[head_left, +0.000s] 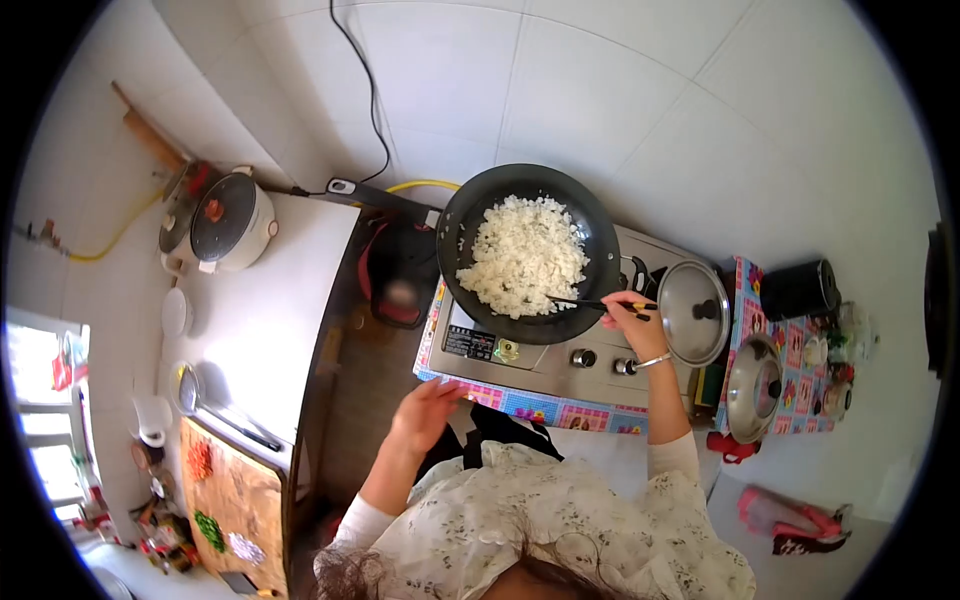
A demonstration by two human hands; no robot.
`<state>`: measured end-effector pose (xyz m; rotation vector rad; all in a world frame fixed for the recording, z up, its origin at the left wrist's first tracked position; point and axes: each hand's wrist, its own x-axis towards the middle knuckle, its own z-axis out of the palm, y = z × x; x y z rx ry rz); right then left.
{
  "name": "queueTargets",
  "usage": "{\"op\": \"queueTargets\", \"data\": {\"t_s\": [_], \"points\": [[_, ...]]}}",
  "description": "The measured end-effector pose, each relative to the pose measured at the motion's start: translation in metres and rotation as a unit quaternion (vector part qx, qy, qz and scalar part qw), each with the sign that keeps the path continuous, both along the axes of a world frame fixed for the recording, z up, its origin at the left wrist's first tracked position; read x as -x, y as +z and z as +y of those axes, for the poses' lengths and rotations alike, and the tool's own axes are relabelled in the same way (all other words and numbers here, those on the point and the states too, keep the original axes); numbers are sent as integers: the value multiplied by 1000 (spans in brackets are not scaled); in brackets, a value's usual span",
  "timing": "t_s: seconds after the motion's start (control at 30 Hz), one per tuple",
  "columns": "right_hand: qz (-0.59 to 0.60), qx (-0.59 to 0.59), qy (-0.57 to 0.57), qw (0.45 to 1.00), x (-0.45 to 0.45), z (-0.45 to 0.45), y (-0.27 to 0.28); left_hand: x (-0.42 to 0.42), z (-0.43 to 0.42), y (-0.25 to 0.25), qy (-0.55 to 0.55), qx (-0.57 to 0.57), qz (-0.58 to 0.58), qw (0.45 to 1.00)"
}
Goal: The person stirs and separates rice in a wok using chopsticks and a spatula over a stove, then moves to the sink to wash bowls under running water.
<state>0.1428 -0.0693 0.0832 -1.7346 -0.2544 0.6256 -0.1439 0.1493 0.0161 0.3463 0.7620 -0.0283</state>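
Note:
White rice (525, 255) is spread over the bottom of a black wok (597, 205) on the gas stove (545, 362). A pair of dark chopsticks (585, 303) is gripped in my right hand (630, 318), with their tips in the rice at its lower right edge. Wrapped round the chopsticks, the fingers of that hand are closed. Near the stove's front left corner, my left hand (428, 410) has its fingers stretched out and holds nothing. It is close to the patterned cloth edging (530, 405).
Right of the wok lie two lids (690, 340) (742, 390), by a black canister (800, 290). On the left counter (300, 260) are an electric pot (235, 220), a strainer (188, 388) and a cutting board (250, 490) with chopped ingredients. The wok's handle (385, 200) points left.

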Motion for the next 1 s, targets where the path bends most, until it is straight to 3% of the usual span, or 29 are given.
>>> {"op": "queueTargets", "data": {"t_s": [0.07,0.17,0.27,0.33,0.47,0.53,0.7,0.8,0.93,1.0], "points": [[-56,-8,-20,998,7,7,4,40,30,-30,35,41,46,998],[-74,-45,-125,988,6,3,22,64,74,-29,97,-2,88,991],[-146,57,-198,968,5,20,21,64,115,-18,105,-31,116,987],[-79,-3,-192,978,-1,40,-5,59,140,-11,94,-43,128,986],[-124,-117,-106,980,20,97,-37,61,177,-17,96,-47,85,991],[-96,-97,-27,990,46,119,-30,69,187,-29,82,-32,83,993],[-331,30,127,934,95,124,45,86,192,-42,58,-32,142,988],[-372,65,192,906,100,123,41,86,187,-42,55,-48,162,984],[-492,91,161,851,61,115,-12,80,173,-53,74,-21,147,986],[-496,126,124,850,30,101,-27,83,162,-58,91,11,114,989]]}}
